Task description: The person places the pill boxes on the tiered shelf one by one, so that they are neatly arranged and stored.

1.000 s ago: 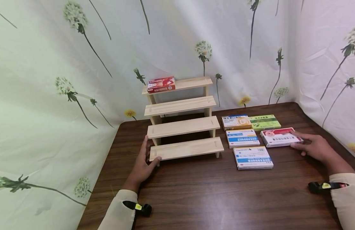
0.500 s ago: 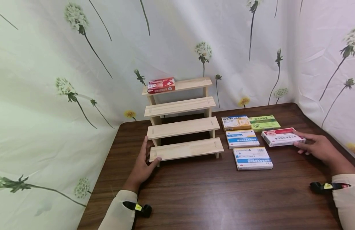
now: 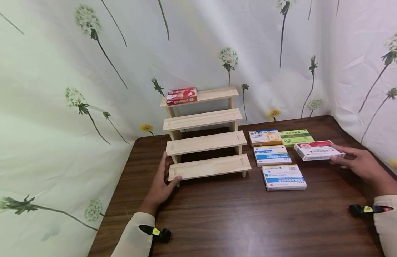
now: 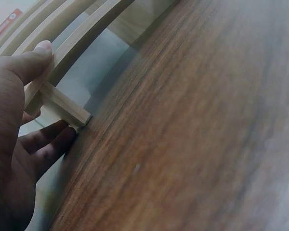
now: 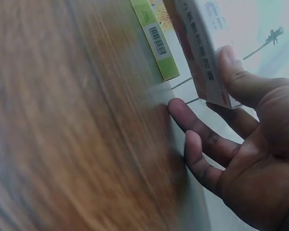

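A wooden stepped display rack (image 3: 208, 141) stands on the table, with a red medicine box (image 3: 181, 95) lying at the left of its top step. My left hand (image 3: 159, 184) grips the left end of the lowest step, thumb on its front edge and fingers along the side by the leg (image 4: 67, 106). At the right, my right hand (image 3: 360, 162) pinches a red-and-white medicine box (image 3: 318, 151) by its right end. In the right wrist view this box (image 5: 200, 48) is raised off the table, with the thumb on one face and the other fingers partly hidden behind it.
Beside the rack lie a vitamin D box (image 3: 264, 138), a green box (image 3: 296, 137) and two blue-and-white boxes, one nearer (image 3: 283, 177) and one farther (image 3: 271, 156). A flower-printed curtain (image 3: 198, 43) backs the brown table (image 3: 217, 217).
My right hand has lifted the red-and-white medicine box off the table and shifted it slightly right and away. My left hand keeps its place on the rack.
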Motion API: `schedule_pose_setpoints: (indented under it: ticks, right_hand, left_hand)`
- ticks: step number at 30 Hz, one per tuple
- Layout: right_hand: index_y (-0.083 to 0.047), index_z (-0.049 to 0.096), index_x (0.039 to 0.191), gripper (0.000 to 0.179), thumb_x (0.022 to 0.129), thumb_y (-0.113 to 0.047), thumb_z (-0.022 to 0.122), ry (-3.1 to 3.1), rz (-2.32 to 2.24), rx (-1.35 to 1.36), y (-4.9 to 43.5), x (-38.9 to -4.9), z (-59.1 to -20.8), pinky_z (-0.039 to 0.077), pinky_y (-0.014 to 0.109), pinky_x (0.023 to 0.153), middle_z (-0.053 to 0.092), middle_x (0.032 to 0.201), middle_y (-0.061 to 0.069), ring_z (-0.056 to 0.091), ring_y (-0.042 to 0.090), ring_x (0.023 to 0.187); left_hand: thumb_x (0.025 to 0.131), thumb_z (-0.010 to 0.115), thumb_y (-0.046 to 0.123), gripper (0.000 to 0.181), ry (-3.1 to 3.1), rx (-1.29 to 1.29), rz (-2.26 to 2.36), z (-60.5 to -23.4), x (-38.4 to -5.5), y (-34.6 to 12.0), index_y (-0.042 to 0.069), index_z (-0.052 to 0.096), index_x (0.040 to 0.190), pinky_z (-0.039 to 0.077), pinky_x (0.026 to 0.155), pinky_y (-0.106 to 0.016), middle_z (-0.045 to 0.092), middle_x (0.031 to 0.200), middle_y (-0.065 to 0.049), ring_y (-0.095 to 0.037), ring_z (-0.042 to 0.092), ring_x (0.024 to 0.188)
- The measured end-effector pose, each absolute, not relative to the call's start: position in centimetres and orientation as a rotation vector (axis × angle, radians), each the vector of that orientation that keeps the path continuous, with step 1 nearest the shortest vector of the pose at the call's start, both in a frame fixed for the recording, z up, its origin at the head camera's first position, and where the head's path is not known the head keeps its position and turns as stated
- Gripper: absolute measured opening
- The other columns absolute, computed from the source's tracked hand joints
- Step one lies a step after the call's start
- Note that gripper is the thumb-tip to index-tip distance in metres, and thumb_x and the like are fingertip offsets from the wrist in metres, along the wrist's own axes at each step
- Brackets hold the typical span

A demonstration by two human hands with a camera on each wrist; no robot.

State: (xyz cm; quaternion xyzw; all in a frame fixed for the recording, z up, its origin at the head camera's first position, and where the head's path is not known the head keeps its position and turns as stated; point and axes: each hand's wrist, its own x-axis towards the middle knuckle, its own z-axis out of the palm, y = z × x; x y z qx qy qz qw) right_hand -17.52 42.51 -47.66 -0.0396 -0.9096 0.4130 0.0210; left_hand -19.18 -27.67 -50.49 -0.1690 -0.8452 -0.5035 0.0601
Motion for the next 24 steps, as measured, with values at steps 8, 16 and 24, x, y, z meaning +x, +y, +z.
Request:
schedule_pose_setpoints:
  ticks: [8,16,24]
  right_hand:
    - [-0.011,0.044,0.164,0.077,0.104,-0.047,0.075,-2.881,1.225,-0.179,41.8,-17.5,-46.4,0.058,0.025,0.071,0.066,0.149,0.017,0.057,-0.011,0.087]
    - [-0.027,0.041,0.168,0.077,0.103,-0.052,0.074,-2.879,1.314,-0.151,39.9,-18.0,-44.1,0.055,0.025,0.076,0.065,0.139,-0.014,0.056,-0.008,0.097]
    - [-0.023,0.040,0.168,0.073,0.106,-0.046,0.071,-2.863,1.230,-0.054,37.8,-19.2,-42.2,0.051,0.019,0.075,0.045,0.166,0.032,0.049,-0.008,0.100]
  left_hand:
    - [0.104,0.077,0.020,0.110,-2.555,-0.509,-1.546,-50.3,-19.3,-27.4,0.032,-0.004,0.178,0.055,0.102,-0.026,0.041,0.170,-0.021,-0.042,0.058,0.145]
    - [0.104,0.077,0.017,0.110,-2.545,-0.516,-1.526,-50.5,-19.4,-27.5,0.032,-0.004,0.177,0.053,0.100,-0.021,0.041,0.169,-0.022,-0.042,0.058,0.145]
    - [0.104,0.077,0.016,0.111,-2.542,-0.520,-1.533,-50.4,-19.2,-27.5,0.032,-0.005,0.177,0.053,0.099,-0.020,0.041,0.168,-0.023,-0.044,0.059,0.144]
